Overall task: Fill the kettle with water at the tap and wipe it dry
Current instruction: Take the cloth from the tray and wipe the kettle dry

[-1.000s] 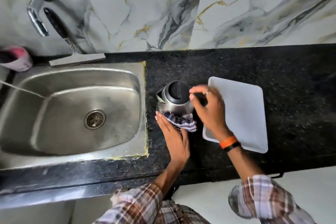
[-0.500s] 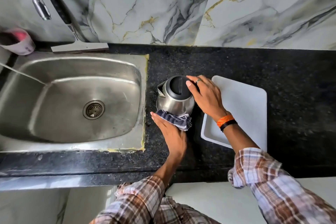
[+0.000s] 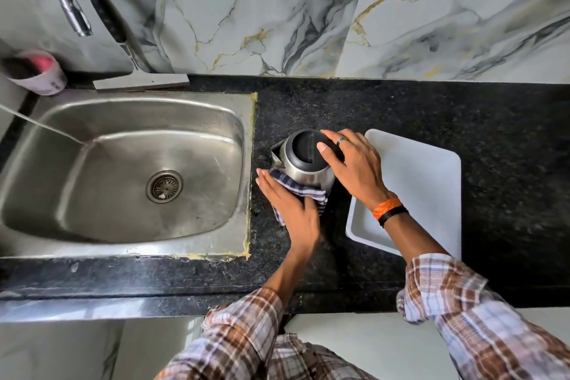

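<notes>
my left hand presses the cloth against the kettle with straight fingers; my right hand curls over its top, gripping it.

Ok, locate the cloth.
Head view: the striped cloth is under the left hand, pressed against the near side of the kettle, on the counter between sink and white tray.

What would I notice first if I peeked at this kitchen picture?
A shiny round steel kettle with a black lid stands on the black speckled counter. The right hand holds its top while the left hand presses a blue-and-white striped cloth against its side. A big steel sink lies to its left, a white rectangular tray to its right.
</notes>
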`<state>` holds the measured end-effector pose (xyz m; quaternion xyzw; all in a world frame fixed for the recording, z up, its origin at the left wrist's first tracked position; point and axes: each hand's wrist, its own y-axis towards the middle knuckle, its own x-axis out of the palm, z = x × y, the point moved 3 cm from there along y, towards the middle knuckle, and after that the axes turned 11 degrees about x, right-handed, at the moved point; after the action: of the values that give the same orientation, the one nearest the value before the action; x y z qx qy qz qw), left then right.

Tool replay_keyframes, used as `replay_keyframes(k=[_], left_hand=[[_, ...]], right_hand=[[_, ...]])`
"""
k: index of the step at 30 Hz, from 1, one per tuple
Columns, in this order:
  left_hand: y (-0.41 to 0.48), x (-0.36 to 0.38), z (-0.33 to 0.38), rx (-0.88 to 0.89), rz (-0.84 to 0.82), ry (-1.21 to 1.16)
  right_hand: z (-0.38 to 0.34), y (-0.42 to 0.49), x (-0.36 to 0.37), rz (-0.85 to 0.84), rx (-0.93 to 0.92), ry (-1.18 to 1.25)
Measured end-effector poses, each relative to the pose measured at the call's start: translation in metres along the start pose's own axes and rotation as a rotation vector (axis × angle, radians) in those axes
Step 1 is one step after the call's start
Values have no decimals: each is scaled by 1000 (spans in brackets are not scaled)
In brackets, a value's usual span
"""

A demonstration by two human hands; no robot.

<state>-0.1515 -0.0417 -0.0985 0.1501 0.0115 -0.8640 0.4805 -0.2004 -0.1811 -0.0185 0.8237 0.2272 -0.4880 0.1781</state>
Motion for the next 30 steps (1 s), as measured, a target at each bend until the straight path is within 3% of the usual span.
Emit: replay_keyframes(k=[2, 7, 14, 18, 23, 26, 28, 30], left_hand=[[9, -4, -9, 53, 28, -35], [31, -25, -38, -69, -104, -312], [95, -32, -10, -203, -196, -458], [129, -35, -16, -276, -456, -361], [159, -28, 18, -108, -738, -431], [168, -19, 17, -190, -792, -513], [166, -16, 15, -235, -853, -400], [167, -13, 9, -162, -886, -281]], right_hand=[[0, 0, 0, 18, -5, -1], [3, 2, 3, 53, -3, 10], [4, 3, 5, 53, -6, 20], [3, 3, 5, 45, 3, 7], [2, 2, 6, 56, -11, -28], [1, 3, 6, 64, -7, -33], [0, 3, 6, 61, -1, -41], [-1, 2, 6, 58, 0, -45]])
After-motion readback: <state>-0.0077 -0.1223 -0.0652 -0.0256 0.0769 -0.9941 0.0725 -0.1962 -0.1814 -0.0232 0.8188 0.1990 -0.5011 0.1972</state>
